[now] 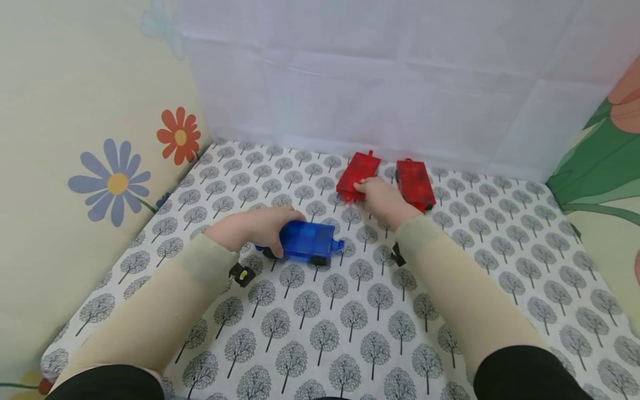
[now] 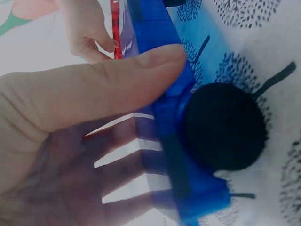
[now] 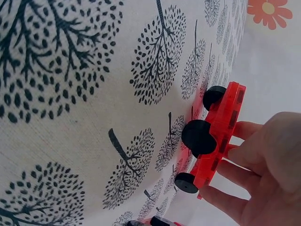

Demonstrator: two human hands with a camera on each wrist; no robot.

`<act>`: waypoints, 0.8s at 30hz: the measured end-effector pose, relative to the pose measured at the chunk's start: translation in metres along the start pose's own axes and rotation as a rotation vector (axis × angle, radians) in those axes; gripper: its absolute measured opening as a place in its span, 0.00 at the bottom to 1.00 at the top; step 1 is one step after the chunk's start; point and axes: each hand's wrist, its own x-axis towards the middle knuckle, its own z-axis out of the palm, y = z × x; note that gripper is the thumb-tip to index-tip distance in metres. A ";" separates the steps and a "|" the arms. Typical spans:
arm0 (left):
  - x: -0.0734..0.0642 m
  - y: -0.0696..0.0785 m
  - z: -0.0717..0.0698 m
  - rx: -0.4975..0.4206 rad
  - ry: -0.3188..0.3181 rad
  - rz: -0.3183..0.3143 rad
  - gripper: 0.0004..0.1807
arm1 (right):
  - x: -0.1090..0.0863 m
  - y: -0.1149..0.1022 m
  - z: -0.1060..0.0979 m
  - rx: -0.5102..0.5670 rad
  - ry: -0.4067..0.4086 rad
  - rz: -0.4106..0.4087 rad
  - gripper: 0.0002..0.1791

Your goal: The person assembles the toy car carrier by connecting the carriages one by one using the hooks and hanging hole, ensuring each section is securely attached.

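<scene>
A translucent blue toy car (image 1: 306, 240) with black wheels and a small hitch stands on the cloth. My left hand (image 1: 265, 226) grips its left end, the thumb (image 2: 160, 61) along the near side and the fingers across the far side. Further back lies a red toy car (image 1: 359, 171), seen from its wheeled side in the right wrist view. The fingers of my right hand (image 1: 382, 197) hold its edge at the near right corner. Close by on the right is a second red toy car (image 1: 416, 184), which no hand touches.
A white cloth printed with grey trees (image 1: 325, 336) covers the table. Behind it hangs a white sheet (image 1: 360, 83). Walls painted with flowers (image 1: 117, 183) flank the table at left and right.
</scene>
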 end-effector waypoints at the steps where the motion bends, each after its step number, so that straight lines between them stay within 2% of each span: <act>1: 0.000 0.000 0.000 0.007 0.001 -0.010 0.49 | 0.000 0.000 0.000 -0.005 0.000 -0.006 0.35; 7: 0.001 0.007 0.000 0.054 -0.016 -0.079 0.48 | 0.000 -0.002 0.000 -0.066 0.006 -0.065 0.31; 10: 0.003 0.009 0.000 0.066 -0.035 -0.090 0.48 | 0.001 -0.002 -0.002 -0.103 -0.015 -0.080 0.28; 17: 0.003 0.011 -0.002 0.042 -0.051 -0.103 0.47 | 0.010 -0.006 -0.018 -0.189 -0.085 -0.081 0.11; 20: 0.002 0.009 -0.003 0.040 -0.048 -0.111 0.47 | 0.014 -0.008 -0.025 -0.189 -0.058 -0.102 0.11; 24: 0.000 0.010 -0.005 0.037 -0.048 -0.126 0.47 | 0.018 -0.003 -0.026 -0.208 -0.006 -0.131 0.17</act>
